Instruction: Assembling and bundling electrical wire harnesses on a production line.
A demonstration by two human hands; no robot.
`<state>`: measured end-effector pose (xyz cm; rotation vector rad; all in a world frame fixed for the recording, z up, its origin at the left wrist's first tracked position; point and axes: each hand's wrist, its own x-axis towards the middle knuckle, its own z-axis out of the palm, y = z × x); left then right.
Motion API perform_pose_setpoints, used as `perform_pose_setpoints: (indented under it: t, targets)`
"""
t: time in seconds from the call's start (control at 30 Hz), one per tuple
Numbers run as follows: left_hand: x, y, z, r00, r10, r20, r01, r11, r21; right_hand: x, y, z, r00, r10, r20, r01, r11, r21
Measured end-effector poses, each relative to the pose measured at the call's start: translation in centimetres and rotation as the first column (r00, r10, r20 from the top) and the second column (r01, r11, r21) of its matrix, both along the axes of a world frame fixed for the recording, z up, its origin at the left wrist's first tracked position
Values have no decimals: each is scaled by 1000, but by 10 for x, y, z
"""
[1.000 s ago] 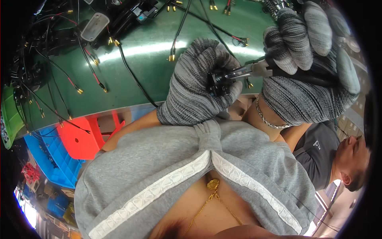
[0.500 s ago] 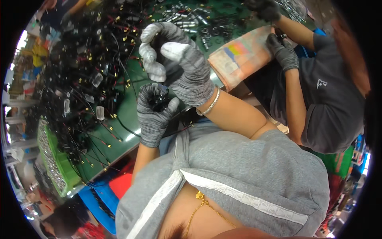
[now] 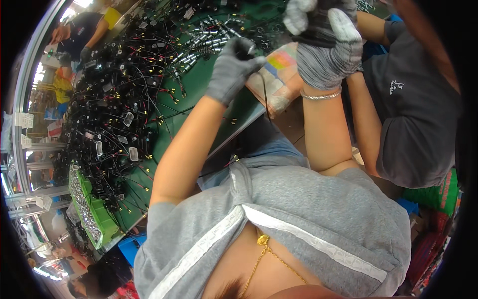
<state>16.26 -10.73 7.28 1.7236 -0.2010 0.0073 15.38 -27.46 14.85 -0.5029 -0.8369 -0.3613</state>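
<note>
My left hand (image 3: 230, 74), in a grey knit glove, is raised over the green table with its fingers closed round a small dark part with a silvery end (image 3: 251, 50). A thin black cable (image 3: 266, 94) hangs below its fingertips, beside the table edge. My right hand (image 3: 328, 55), in a striped grey glove with white fingertips and a dark palm, is farther right, in front of a co-worker's arms. Its fingers are curled but apart from the thumb, and I see nothing held between them. Silver metal cylinders and springs (image 3: 209, 42) lie beyond my left hand.
A large heap of black wired parts (image 3: 114, 99) covers the left of the green table (image 3: 191, 122). A green bin of small silvery parts (image 3: 99, 219) stands near left. An orange printed bundle (image 3: 276, 74) lies between my hands. A co-worker (image 3: 418, 109) sits close on the right.
My hands have moved apart. The right one swung far right, towards the co-worker; the left one rose up and to the right, carrying the small dark part. The view has shifted slightly.
</note>
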Motion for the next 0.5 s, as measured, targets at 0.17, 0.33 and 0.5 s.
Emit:
perform_pose_setpoints:
  t: [0.17,0.33,0.5]
  targets:
    - [49,-45,-26,968,-79,239,-50,870,490,-9,-24,-22,992,120,47,-116,990,-84]
    - [30,-50,-37,967,-2,254,-175,720,672,-14,-42,-37,997,74,-34,-77,992,-101]
    - [6,13,-15,876,-12,482,-359,652,668,-17,-37,-46,993,65,-95,-76,990,-117]
